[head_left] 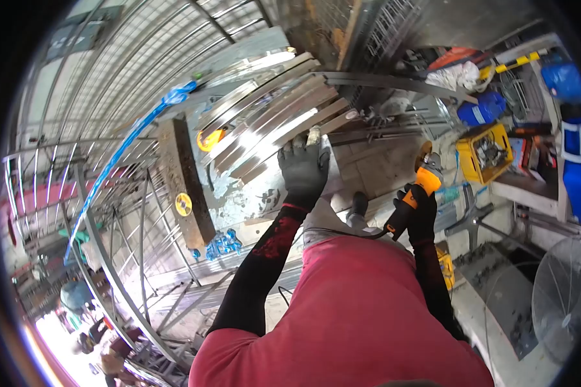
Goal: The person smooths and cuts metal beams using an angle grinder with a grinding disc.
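My left hand, in a dark glove, lies over the near ends of several metal bars on a worn work table. Its fingers are stretched out and apart, and it grips nothing that I can see. In my gloved right hand is an orange and black angle grinder, held beside my body to the right of the table. The grinder's disc points away from me. An orange tape measure sits at the left ends of the bars.
A rusty beam with a yellow disc on it lies along the table's left side. Metal grilles stand behind it. On the right are a yellow crate, a black star-shaped base and a round fan guard.
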### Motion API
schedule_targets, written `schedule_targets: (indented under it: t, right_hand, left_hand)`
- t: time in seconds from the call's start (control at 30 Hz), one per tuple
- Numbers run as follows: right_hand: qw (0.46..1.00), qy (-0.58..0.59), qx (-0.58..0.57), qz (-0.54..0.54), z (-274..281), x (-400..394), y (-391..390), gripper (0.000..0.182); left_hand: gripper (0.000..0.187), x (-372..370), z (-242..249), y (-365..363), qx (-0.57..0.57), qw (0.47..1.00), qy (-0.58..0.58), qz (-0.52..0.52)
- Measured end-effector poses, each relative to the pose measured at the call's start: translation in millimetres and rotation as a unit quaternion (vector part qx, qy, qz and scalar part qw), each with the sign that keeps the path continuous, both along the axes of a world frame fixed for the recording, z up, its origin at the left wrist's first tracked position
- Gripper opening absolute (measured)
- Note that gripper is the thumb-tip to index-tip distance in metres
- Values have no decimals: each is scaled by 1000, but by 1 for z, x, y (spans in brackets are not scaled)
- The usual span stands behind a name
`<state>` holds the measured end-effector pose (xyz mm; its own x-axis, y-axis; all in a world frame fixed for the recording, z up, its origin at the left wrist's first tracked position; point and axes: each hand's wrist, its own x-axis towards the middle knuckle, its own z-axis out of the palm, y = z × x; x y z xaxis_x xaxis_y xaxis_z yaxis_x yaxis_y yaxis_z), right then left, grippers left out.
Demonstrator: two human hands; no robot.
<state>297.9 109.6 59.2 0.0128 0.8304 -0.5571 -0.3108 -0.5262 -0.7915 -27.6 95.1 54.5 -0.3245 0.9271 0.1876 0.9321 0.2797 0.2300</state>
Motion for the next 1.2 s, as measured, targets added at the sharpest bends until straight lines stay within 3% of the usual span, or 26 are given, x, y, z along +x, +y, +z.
schedule_targets:
  t: [0.13,0.2,0.3,0.33,0.37,0.47,0.5,0.53,0.57,0.6,0.63,0.67,0.7,0.77,0.8,0.83,0.87,0.9,0.93,1.0,1.07,1.1,1.17,1.2]
  right_hand:
    - [999,16,16,25,-3,13,9,42]
    - [998,18,41,40,-6,20,12,41]
    - [997,27,56,54,-7,31,15,40]
    - [996,35,50,60,-7,34,15,40]
    - [996,39,51,66,-5,36,13,40]
    - [992,14,88,90,-2,36,18,36]
    - [991,15,95,95,-6,38,17,36]
    - [990,15,99,100,-9,41,14,36]
    - [990,15,95,99,-5,42,11,36]
    - [990,26,85,107,5,40,9,37]
    - [990,37,76,115,11,39,8,37]
    - [989,42,73,125,6,41,9,38]
    - [989,41,71,121,0,41,9,38]
    - [983,73,67,156,-12,44,11,38]
    - [981,52,68,174,-10,42,11,36]
    - [983,48,65,167,-14,41,12,36]
    - [977,26,103,185,-23,41,12,35]
    - [969,3,140,203,-33,41,13,34]
    - [956,-50,174,230,-45,43,15,34]
    - [965,-30,145,217,-39,39,13,35]
    - [970,-6,119,212,-27,32,13,37]
    - [970,-8,115,213,-22,29,12,37]
    - [974,50,68,209,-12,23,7,37]
    - [976,50,59,206,-4,20,4,37]
  left_hand:
    - [55,7,2,5,40,997,62,3]
    - [51,15,1,2,-19,999,27,-5]
    - [44,16,-3,1,49,996,43,-57]
    - [34,13,-4,3,54,996,36,-59]
    - [29,8,7,7,-31,997,-3,-66]
    - [21,5,57,3,62,994,-78,-35]
    - [16,1,61,1,182,974,-132,-5]
    - [14,8,99,-10,262,957,-127,16]
    - [19,-8,98,-8,364,921,-137,15]
    - [25,-5,123,-28,282,917,-242,147]
    - [27,-15,127,-37,345,886,-273,146]
    - [27,-11,149,-49,334,868,-301,211]
    - [28,-33,117,-56,381,756,-467,257]
    - [31,-47,70,-70,441,561,-634,297]
    - [31,-74,-15,-109,435,563,-637,297]
    - [41,-109,-97,-113,261,862,-343,268]
    - [57,-99,-88,-120,42,950,-175,256]
    - [70,-71,-72,-126,35,948,-74,308]
    - [66,-73,-80,-130,-3,945,-125,302]
    - [63,-91,-101,-138,-46,937,-180,296]
    - [38,-104,-112,-134,-47,924,-190,327]
    - [33,-94,-91,-129,-87,917,-161,354]
    - [68,-135,-149,-139,54,889,-275,363]
    - [59,-83,-31,-118,-144,898,-164,383]
